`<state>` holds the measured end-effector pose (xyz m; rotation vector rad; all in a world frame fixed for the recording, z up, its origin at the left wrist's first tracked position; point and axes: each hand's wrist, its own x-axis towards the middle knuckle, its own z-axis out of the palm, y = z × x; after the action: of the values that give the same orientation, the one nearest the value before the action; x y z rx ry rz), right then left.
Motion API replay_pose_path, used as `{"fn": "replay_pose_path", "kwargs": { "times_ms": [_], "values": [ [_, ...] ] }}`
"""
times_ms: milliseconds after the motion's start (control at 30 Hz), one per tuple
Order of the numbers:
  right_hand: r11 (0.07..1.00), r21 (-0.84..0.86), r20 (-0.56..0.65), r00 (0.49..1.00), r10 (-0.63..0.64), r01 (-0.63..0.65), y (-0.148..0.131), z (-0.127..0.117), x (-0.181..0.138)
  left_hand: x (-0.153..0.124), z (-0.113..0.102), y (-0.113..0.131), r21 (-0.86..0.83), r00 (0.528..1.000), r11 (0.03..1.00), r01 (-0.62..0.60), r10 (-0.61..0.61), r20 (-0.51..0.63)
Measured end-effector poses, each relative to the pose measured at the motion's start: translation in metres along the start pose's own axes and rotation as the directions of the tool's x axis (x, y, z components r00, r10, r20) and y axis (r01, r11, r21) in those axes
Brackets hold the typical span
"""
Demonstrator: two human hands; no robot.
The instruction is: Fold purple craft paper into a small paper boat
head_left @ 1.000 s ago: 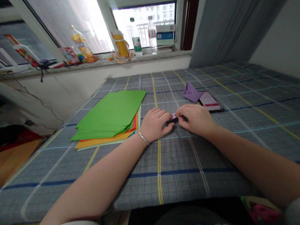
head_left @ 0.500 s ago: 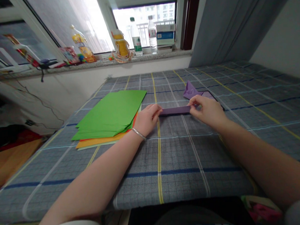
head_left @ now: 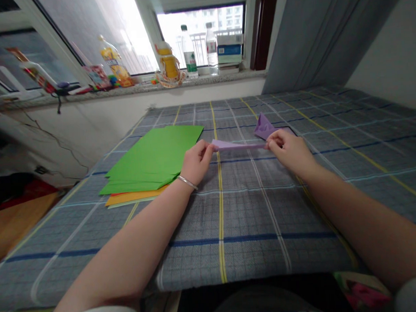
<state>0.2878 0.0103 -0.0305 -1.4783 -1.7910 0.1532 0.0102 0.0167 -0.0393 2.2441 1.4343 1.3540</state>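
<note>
A narrow folded strip of purple paper (head_left: 240,146) stretches between my two hands, just above the plaid cloth. My left hand (head_left: 197,162) pinches its left end between thumb and fingers; a silver bangle is on that wrist. The right end is pinched by my right hand (head_left: 290,151). Behind my right hand lies a folded purple paper piece (head_left: 263,127) with a pointed tip, beside a dark-edged flat thing (head_left: 289,130) that my hand partly hides. Left of my left hand is a stack of green paper (head_left: 153,158), with orange and pale sheets under it.
The plaid cloth (head_left: 245,218) covers the whole table surface. On the windowsill (head_left: 143,88) stand several bottles, a yellow cup (head_left: 169,65) and stacked boxes (head_left: 230,51). A grey curtain (head_left: 302,41) hangs at the right.
The strip has turned from its dark purple face to a lighter one and looks thinner on the right. My left hand has moved slightly left and away from me.
</note>
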Motion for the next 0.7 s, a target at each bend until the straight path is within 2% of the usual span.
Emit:
{"fn": "replay_pose_path", "kwargs": {
  "times_ms": [100, 167, 267, 400, 467, 600, 700],
  "values": [
    [0.961, 0.255, 0.19, 0.98, 0.057, -0.105, 0.007, 0.015, -0.001, -0.002, 0.0, 0.003, -0.046, 0.994, 0.998, -0.032, 0.037, 0.102],
    [0.945, 0.283, 0.294, 0.952, 0.078, -0.165, 0.008, 0.022, -0.003, -0.003, 0.001, 0.008, -0.108, 0.976, 0.992, -0.057, 0.079, 0.205],
    [0.981, 0.172, 0.298, 0.954, 0.032, -0.087, 0.004, 0.027, -0.007, -0.006, 0.005, 0.013, -0.191, 0.947, 0.981, -0.027, 0.086, 0.309],
    [0.997, -0.018, 0.268, 0.961, -0.071, 0.079, 0.003, 0.027, -0.009, -0.007, 0.016, 0.007, -0.235, 0.97, 0.966, 0.112, -0.054, 0.238],
    [0.987, -0.09, 0.278, 0.955, -0.101, 0.131, 0.006, 0.028, -0.009, -0.008, 0.022, -0.001, -0.271, 0.965, 0.943, 0.19, -0.128, 0.23],
    [0.974, -0.124, 0.333, 0.933, -0.139, 0.189, 0.015, 0.032, -0.008, -0.009, 0.027, -0.017, -0.217, 0.892, 0.92, 0.327, -0.224, 0.394],
    [0.973, -0.1, 0.353, 0.922, -0.159, 0.206, 0.017, 0.033, -0.007, -0.009, 0.027, -0.019, -0.205, 0.854, 0.881, 0.427, -0.318, 0.411]
  ]
}}
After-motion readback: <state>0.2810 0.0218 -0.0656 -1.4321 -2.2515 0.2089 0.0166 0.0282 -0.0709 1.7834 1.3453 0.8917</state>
